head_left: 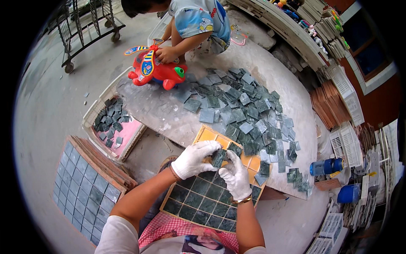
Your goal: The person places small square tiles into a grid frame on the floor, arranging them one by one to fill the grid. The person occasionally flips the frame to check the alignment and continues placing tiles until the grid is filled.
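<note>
Both my hands wear white gloves and meet over a yellow grid tray (207, 133). My left hand (195, 159) pinches a dark green square stone tile (219, 158) at its left side. At the tile's right edge are the closed fingers of my right hand (237, 177), thumb and fingertips drawn together. Another dark green tile (235, 148) shows just beyond my right fingertips; whether I grip it too, I cannot tell. Dark green tiles (203, 186) fill the tray's near rows in a neat grid, while bare yellow cells show at its far side.
Loose tiles (245, 112) lie heaped on the grey worktable (156, 114). A person (196, 29) crouches beyond, touching a red toy helicopter (154, 67). To the left are a bin of tile pieces (91, 114) and a stack of tiled boards (84, 178). Blue jugs (325, 167) stand right.
</note>
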### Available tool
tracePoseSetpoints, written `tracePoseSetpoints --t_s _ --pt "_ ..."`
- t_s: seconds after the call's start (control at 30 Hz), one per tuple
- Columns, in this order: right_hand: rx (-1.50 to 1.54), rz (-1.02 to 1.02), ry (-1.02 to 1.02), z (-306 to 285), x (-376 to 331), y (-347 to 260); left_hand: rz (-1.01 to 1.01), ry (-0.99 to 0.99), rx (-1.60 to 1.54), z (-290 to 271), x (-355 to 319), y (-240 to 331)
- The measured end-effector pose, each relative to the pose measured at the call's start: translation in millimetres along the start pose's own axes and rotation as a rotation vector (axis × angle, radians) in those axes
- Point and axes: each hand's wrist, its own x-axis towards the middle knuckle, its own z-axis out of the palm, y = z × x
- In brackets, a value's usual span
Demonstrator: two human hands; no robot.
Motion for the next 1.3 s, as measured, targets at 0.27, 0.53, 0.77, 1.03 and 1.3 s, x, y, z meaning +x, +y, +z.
tracePoseSetpoints --t_s 0.27,0.53,0.77,1.03,1.3 --pt "0.458 0.289 -0.148 1.9 2.4 -2.9 -0.11 -0.056 0.197 -18.2 -12.4 17.7" --pt "0.172 0.328 -0.054 16.3 14.9 -6.1 -0.506 0.231 -0.495 -36.4 -70.5 7.2" --pt "-0.599 -0.082 -0.265 42.6 28.2 7.0 -0.761 0.387 -0.928 -38.2 -93.9 28.8" --pt "-1.055 -0.017 -0.201 67.9 13.9 10.6 -0.841 0.479 -0.71 -34.6 -103.4 19.2" --pt "-1.138 -0.172 0.149 41.7 41.8 -8.2 -0.779 0.357 -1.115 -34.5 -95.9 24.5"
